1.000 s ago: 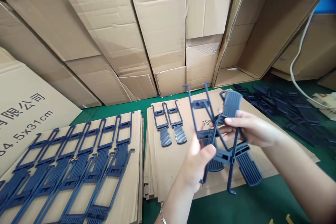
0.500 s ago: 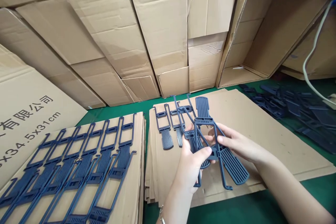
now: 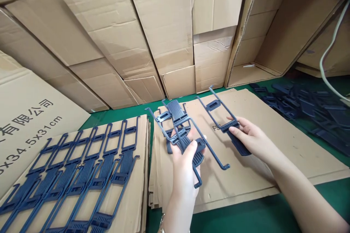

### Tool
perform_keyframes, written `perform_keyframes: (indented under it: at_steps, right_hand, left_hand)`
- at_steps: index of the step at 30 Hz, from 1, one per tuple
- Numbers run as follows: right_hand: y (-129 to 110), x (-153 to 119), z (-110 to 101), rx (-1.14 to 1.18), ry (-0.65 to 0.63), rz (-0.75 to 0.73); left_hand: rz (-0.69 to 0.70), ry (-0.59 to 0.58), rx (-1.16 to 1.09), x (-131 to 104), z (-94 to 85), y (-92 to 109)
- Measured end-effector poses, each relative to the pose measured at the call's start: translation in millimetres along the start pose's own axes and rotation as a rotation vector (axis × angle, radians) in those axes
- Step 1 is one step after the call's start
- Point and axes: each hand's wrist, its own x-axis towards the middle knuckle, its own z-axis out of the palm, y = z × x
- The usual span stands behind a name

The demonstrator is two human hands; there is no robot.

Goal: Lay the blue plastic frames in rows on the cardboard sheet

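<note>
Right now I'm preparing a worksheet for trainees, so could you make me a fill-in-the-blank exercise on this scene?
The left hand holds two overlapping dark-blue plastic frames; the number held by the right hand is ____.
A silver-coloured chain bracelet circles the ____ wrist.
A jumbled heap of dark plastic parts lies toward the picture's ____ edge.
Missing words: one; left; right.

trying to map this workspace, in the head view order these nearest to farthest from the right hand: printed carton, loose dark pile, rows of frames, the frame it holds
1. Held frame, in the right hand
2. Loose dark pile, at the right
3. Rows of frames, at lower left
4. Printed carton, at the left edge
</note>
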Motion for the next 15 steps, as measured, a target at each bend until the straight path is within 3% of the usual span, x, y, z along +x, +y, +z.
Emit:
perform_keyframes:
  at_steps: [4, 8, 13, 15]
  right_hand:
    - [7, 7, -3, -0.084, 0.134, 0.055]
    - [9, 5, -2, -0.470, 0.212, 0.007]
    - [7, 0, -2, -0.902, 0.193, -0.106]
    - [8, -2, -1, -0.999, 0.132, -0.181]
  left_hand:
    - [0.048, 0.070, -0.048, 5, -3.4, 5]
    - [0.095, 0.070, -0.061, 10, -8.1, 7]
    - [0.104, 0.072, -0.092, 13, -9.6, 7]
    - [0.110, 0.077, -0.099, 14, -9.7, 8]
